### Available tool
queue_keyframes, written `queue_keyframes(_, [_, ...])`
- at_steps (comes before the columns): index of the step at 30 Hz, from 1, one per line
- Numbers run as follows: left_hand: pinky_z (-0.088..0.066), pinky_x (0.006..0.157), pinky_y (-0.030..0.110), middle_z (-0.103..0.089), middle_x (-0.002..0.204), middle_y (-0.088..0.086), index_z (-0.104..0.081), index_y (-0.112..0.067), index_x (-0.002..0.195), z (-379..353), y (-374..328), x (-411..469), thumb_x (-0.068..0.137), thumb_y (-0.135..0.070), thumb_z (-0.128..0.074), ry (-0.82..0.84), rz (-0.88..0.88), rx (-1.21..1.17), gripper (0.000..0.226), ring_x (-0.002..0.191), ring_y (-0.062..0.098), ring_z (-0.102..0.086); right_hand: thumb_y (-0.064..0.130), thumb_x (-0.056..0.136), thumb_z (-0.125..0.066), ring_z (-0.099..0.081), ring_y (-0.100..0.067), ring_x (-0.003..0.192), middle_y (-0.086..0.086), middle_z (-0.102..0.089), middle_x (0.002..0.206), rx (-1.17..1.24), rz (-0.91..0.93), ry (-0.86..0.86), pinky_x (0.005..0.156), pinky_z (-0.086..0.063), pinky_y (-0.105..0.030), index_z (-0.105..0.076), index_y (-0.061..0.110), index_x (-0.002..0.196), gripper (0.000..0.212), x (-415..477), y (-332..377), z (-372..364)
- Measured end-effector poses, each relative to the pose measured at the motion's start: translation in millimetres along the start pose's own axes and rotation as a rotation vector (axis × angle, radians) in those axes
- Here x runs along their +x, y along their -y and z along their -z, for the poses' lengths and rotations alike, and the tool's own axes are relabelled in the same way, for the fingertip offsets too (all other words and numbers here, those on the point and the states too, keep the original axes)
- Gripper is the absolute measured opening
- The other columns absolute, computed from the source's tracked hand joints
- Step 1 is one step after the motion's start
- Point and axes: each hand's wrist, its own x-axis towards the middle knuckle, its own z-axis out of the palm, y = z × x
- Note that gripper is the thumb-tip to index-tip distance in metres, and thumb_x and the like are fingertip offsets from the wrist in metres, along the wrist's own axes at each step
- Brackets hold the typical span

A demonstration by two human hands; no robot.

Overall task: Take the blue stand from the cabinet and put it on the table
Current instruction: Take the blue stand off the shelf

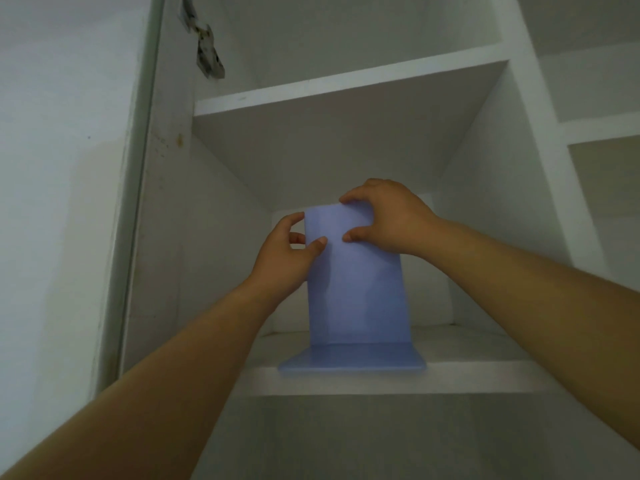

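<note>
The blue stand (358,292) is an upright flat panel on a wide flat base, standing on a shelf (467,377) of the white cabinet, near the shelf's front edge. My left hand (284,254) grips the panel's upper left edge, thumb on the front face and fingers behind. My right hand (384,216) holds the top right corner, fingers over the top edge and thumb pressed on the front. The base still rests flat on the shelf. No table is in view.
Another shelf (346,86) sits above, leaving a tall compartment around the stand. The cabinet's left side wall (162,237) carries a metal hinge (204,39) near the top. Further compartments (606,188) lie to the right. A white wall is at left.
</note>
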Motion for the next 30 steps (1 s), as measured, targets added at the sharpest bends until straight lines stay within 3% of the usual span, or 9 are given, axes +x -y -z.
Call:
queue_keyframes(7, [-0.055, 0.083, 0.046, -0.055, 0.096, -0.001, -0.043, -0.025, 0.132, 7.7, -30.6, -18.7, 0.084, -0.025, -0.064, -0.009, -0.047, -0.004, 0.053, 0.088, 0.014, -0.060, 0.037, 0.070, -0.075, -0.050, -0.025, 0.112, -0.006, -0.057, 0.122, -0.001, 0.006, -0.024, 0.091, -0.043, -0.037, -0.055, 0.022, 0.121, 0.057, -9.8, 17.2, 34.0])
queue_keyframes(13, [-0.053, 0.086, 0.047, -0.056, 0.097, 0.002, -0.041, -0.023, 0.135, 14.6, -58.7, -44.3, 0.083, -0.026, -0.065, -0.020, -0.114, 0.006, 0.057, 0.097, 0.021, -0.061, 0.038, 0.069, -0.076, -0.052, -0.025, 0.110, -0.008, -0.058, 0.120, -0.016, 0.017, -0.100, 0.091, -0.043, -0.037, -0.057, 0.023, 0.118, 0.055, -31.5, 36.9, 68.5])
queue_keyframes(18, [-0.052, 0.087, 0.048, -0.056, 0.093, -0.002, -0.040, -0.026, 0.136, 21.6, -79.6, -70.2, 0.082, -0.028, -0.066, -0.027, -0.153, 0.009, 0.059, 0.100, 0.021, -0.061, 0.034, 0.067, -0.077, -0.052, -0.025, 0.108, -0.008, -0.059, 0.118, -0.014, 0.047, -0.151, 0.087, -0.039, -0.030, -0.058, 0.020, 0.116, 0.054, -51.1, 54.3, 93.9])
queue_keyframes(30, [-0.055, 0.082, 0.046, -0.054, 0.095, -0.007, -0.043, -0.027, 0.131, 17.4, -111.0, -168.1, 0.082, -0.023, -0.067, -0.079, -0.125, 0.033, 0.055, 0.090, 0.014, -0.062, 0.032, 0.069, -0.077, -0.051, -0.023, 0.103, -0.006, -0.056, 0.113, 0.111, 0.069, -0.091, 0.086, -0.042, -0.033, -0.057, 0.016, 0.113, 0.051, -128.4, 77.2, 124.6])
